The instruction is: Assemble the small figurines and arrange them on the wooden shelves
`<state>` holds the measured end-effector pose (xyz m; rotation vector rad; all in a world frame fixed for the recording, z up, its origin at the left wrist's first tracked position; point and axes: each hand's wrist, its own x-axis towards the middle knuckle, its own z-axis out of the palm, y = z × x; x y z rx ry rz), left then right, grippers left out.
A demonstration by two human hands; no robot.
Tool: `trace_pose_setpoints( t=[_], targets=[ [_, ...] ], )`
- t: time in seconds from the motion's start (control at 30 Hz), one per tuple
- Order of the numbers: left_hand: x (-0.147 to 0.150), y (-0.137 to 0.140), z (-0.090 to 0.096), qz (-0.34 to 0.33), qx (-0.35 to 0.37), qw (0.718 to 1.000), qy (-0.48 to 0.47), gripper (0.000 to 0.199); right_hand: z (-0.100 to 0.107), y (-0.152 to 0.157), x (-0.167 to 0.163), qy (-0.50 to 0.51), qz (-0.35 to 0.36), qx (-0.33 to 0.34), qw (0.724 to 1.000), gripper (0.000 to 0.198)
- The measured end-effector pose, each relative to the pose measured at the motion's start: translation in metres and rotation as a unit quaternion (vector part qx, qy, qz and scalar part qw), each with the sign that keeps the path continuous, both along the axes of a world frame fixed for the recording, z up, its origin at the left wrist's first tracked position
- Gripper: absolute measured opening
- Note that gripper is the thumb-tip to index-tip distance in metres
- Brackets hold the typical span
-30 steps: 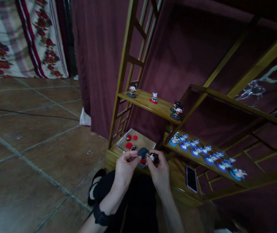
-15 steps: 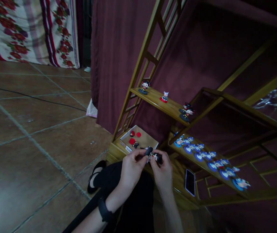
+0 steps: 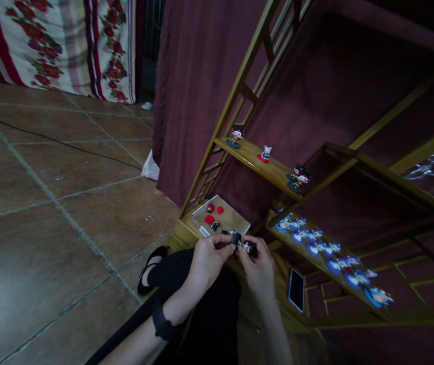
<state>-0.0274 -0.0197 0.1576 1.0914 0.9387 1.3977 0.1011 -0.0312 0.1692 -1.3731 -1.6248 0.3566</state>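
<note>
Between my hands is a small figurine [image 3: 247,247] with black hair, lying sideways with its head to the right. My right hand [image 3: 258,266] pinches it around the head and body. A dark round base [image 3: 236,239] is gripped by the fingers of my left hand [image 3: 209,258]. The base meets the figurine's feet end; whether the two are fully joined I cannot tell. Just beyond my hands, a shallow cardboard box [image 3: 235,218] holds red round bases [image 3: 209,219] and small dark-haired figure pieces [image 3: 214,226].
A wooden shelf unit [image 3: 257,158] rises ahead, with several figurines on its upper board. Blue-and-white figurines [image 3: 317,248] crowd a lower board at right. A phone [image 3: 296,290] lies on the wooden surface. A black cable [image 3: 57,136] crosses the tiled floor at left.
The view has shifted slightly, so the shelf appears farther right. Both hands keep hold of the figurine and its base, with little change in grip.
</note>
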Motion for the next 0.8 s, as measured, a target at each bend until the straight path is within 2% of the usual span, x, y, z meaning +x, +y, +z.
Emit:
trace_pose_setpoints(
  t=[0.37, 0.6, 0.8],
  targets=[
    [-0.0056, -0.0071, 0.0085, 0.022, 0.009, 0.999, 0.037, 0.018, 0.0030, 0.0007, -0.0009, -0.005, 0.019, -0.011, 1.000, 0.019],
    [-0.0052, -0.0064, 0.0051, 0.030, 0.020, 0.999, 0.031, 0.018, -0.0002, 0.0012, -0.0023, 0.003, 0.009, -0.009, 1.000, 0.020],
    [-0.0047, -0.0079, 0.0059, 0.056, 0.048, 0.995, 0.066, 0.020, 0.0013, 0.0023, -0.0033, -0.001, 0.001, -0.008, 1.000, 0.021]
  ],
)
